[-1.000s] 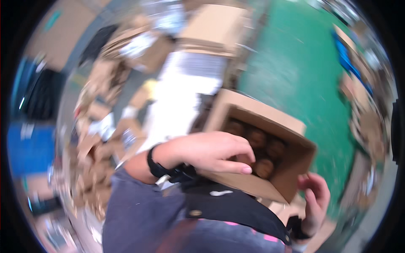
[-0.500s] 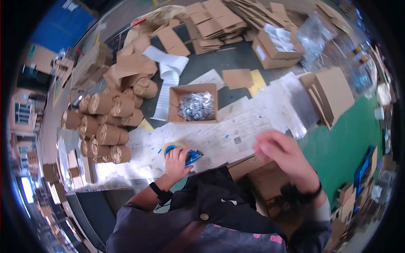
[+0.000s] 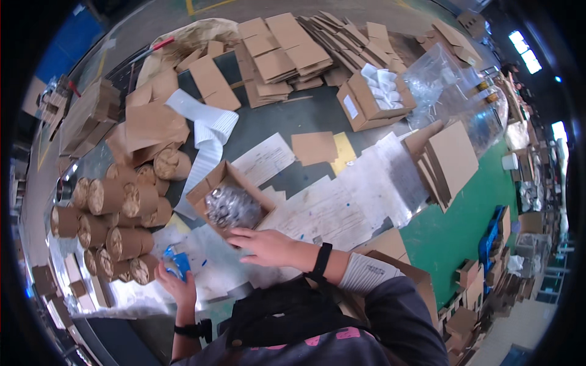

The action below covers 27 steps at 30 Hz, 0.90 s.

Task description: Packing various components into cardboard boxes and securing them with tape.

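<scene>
A small cardboard box (image 3: 264, 208) stands turned at an angle on the worktable, its top open. Inside lie several clear-wrapped shiny pieces (image 3: 232, 207). My right hand (image 3: 259, 245) reaches across to the box's near edge, fingers stretched out and touching its rim. Left of it, my left hand (image 3: 177, 288) has thumb and fingers around a blue tape dispenser (image 3: 177, 262) at the table's near side. Part of the dispenser is hidden by the fingers.
Stacked brown paper-wrapped rolls (image 3: 125, 243) stand on the left. White wrapping sheet (image 3: 210, 128) trails behind the box. Flat cartons (image 3: 287, 49) pile up at the back. An open carton with white wrapped pieces (image 3: 366, 110) sits back right, near upright cardboard sheets (image 3: 452, 161).
My right hand has swung left to the small box, which now sits turned. The left hand has shifted left with the tape dispenser. The whole view has also turned.
</scene>
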{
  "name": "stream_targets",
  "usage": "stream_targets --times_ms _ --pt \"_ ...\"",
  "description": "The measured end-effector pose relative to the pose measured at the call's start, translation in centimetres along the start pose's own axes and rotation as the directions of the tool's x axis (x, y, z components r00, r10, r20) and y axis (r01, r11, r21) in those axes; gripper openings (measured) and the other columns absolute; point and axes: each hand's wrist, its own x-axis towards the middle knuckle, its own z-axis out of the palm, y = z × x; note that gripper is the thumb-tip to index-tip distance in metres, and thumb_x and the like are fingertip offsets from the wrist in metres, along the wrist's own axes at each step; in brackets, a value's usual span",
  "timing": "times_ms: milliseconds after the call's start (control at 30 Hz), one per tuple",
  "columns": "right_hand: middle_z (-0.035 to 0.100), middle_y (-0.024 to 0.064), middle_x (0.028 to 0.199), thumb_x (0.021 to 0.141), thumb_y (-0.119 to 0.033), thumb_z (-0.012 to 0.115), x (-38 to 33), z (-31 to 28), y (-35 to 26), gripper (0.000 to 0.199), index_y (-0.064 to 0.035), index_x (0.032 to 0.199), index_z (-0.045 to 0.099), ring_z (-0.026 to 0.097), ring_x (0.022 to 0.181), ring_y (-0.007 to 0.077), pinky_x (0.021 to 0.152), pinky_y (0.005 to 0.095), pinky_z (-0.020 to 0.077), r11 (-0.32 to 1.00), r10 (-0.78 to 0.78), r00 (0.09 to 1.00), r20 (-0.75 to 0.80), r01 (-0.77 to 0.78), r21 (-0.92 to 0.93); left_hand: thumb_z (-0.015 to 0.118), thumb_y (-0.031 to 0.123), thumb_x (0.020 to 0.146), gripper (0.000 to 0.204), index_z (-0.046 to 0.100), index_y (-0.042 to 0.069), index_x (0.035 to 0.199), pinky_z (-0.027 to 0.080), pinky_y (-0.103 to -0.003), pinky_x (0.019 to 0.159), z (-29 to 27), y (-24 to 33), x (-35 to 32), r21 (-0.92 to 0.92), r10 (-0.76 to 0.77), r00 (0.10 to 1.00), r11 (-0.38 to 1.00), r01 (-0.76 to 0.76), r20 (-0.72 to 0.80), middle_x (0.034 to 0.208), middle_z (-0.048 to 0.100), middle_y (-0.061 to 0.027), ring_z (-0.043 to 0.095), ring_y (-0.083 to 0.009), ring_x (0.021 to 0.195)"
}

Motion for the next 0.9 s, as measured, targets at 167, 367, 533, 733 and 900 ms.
stream_targets --times_ms 167,367,533,733,900 --pt "0.062 0.0143 0.099 0.076 -0.015 0.071 4.3 -14.0 10.4 0.027 -0.0049 0.099 0.06 0.059 0.096 0.0322 0.083 0.0394 0.0467 0.914 0.13 0.785 -0.606 -0.332 -0.233 0.066 0.006 0.077 0.064 0.035 0.0 0.133 0.035 -0.043 0.097 -4.0 11.2 5.8 -0.244 0.059 0.995 0.966 -0.079 -0.086 0.133 0.033 -0.0221 0.036 -0.0373 0.123" --pt "0.061 0.0204 0.099 0.078 -0.028 0.07 -1.3 -29.3 23.2 0.033 -0.0048 0.098 0.059 0.057 0.093 0.0396 0.084 0.0465 0.0462 0.197 0.448 0.567 -0.691 -0.817 -0.542 0.066 0.013 0.086 0.032 0.054 0.005 0.114 0.046 -0.025 0.07 -1.4 25.8 12.0 -0.823 0.67 0.504 0.542 0.169 0.545 0.111 0.055 -0.0081 0.06 -0.0136 0.089" --pt "0.065 0.0213 0.085 0.079 -0.032 0.068 -0.8 -28.8 24.6 0.033 -0.0028 0.091 0.058 0.061 0.086 0.0417 0.072 0.0468 0.0492 0.469 0.481 0.657 -0.581 -0.752 -0.463 0.058 0.016 0.093 0.025 0.055 0.004 0.114 0.047 -0.024 0.074 12.0 36.9 13.2 -0.735 0.695 0.276 0.538 0.414 0.664 0.098 0.06 -0.004 0.059 -0.0117 0.085" --pt "0.064 0.0199 0.083 0.081 -0.03 0.066 -2.7 -33.9 21.8 0.027 -0.0052 0.088 0.058 0.062 0.081 0.0405 0.07 0.0479 0.0484 0.599 0.5 0.663 -0.557 -0.729 -0.331 0.055 0.031 0.095 0.035 0.052 0.006 0.12 0.048 -0.028 0.078 18.5 42.6 13.6 -0.607 0.51 0.355 0.504 0.615 0.784 0.105 0.06 -0.0049 0.059 -0.0152 0.092" --pt "0.061 0.0186 0.072 0.08 -0.032 0.065 -3.8 -30.0 13.2 0.028 -0.0056 0.079 0.055 0.06 0.071 0.0393 0.062 0.0473 0.0475 0.599 0.449 0.763 -0.465 -0.644 -0.477 0.06 0.044 0.09 0.049 0.046 0.013 0.126 0.048 -0.033 0.083 16.5 45.9 14.6 -0.342 0.509 0.259 0.074 0.937 0.821 0.118 0.055 -0.0034 0.057 -0.0158 0.1"
